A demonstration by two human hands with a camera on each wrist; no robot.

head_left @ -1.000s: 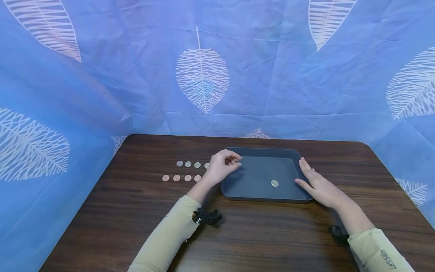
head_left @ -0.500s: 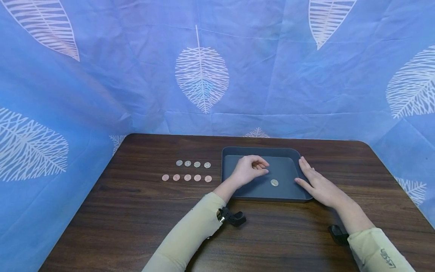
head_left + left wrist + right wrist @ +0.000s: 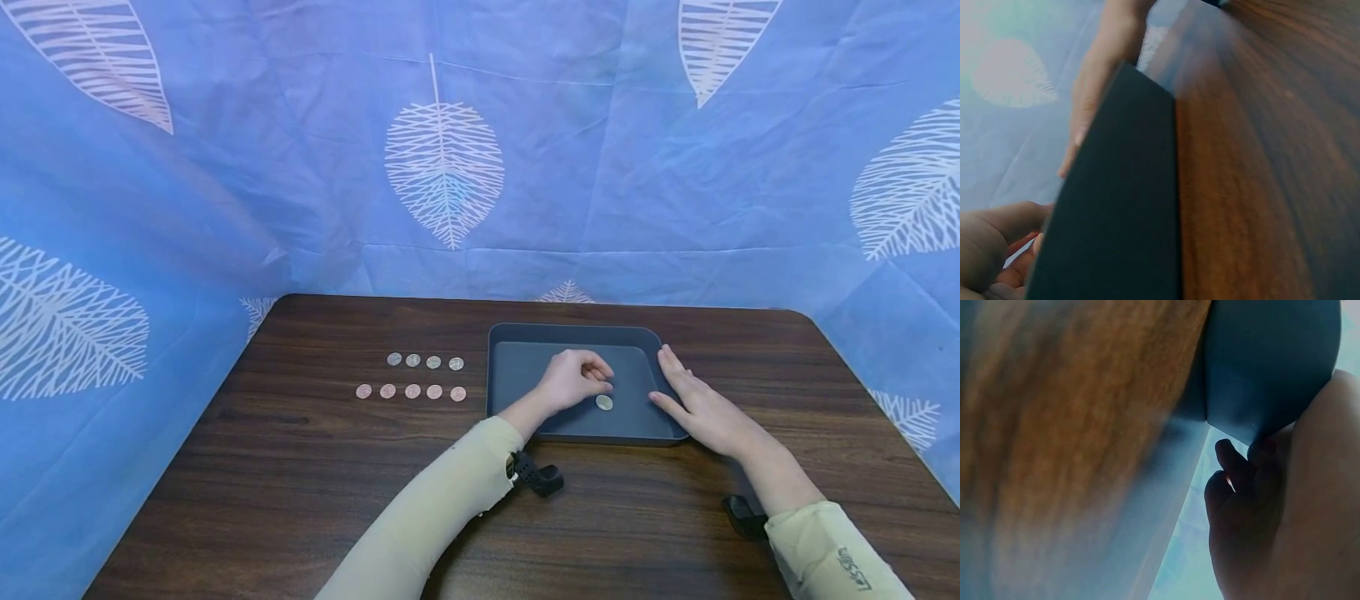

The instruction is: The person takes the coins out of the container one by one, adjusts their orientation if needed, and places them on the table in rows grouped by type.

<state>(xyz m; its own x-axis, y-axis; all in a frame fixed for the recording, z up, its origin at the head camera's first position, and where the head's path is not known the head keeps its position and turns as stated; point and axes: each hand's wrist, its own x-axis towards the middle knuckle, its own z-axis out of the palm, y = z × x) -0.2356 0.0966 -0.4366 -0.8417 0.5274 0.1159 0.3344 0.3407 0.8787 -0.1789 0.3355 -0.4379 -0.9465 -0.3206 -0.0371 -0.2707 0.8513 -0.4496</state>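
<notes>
A dark grey-blue tray (image 3: 525,367) lies on the table with one silvery coin (image 3: 604,402) on its floor. Over the tray hovers my left hand (image 3: 568,382), thumb and fingers loosely bent, just behind the coin and apparently holding nothing. In the left wrist view the tray's side wall (image 3: 1116,187) hides part of this hand (image 3: 991,250). My right hand (image 3: 705,412) rests along the tray's right edge with fairly straight fingers. The right wrist view has its fingers (image 3: 1235,469) against the tray's outer corner.
Left of the tray, several silvery coins (image 3: 433,362) form a row on the brown wooden table (image 3: 315,467). Nearer to me runs a row of several copper-coloured coins (image 3: 412,391). A blue leaf-patterned cloth (image 3: 570,167) hangs behind the table.
My left hand has moved right, from the tray's left edge to beside the silvery coin, uncovering the ends of both coin rows. The right hand stays at the tray's edge.
</notes>
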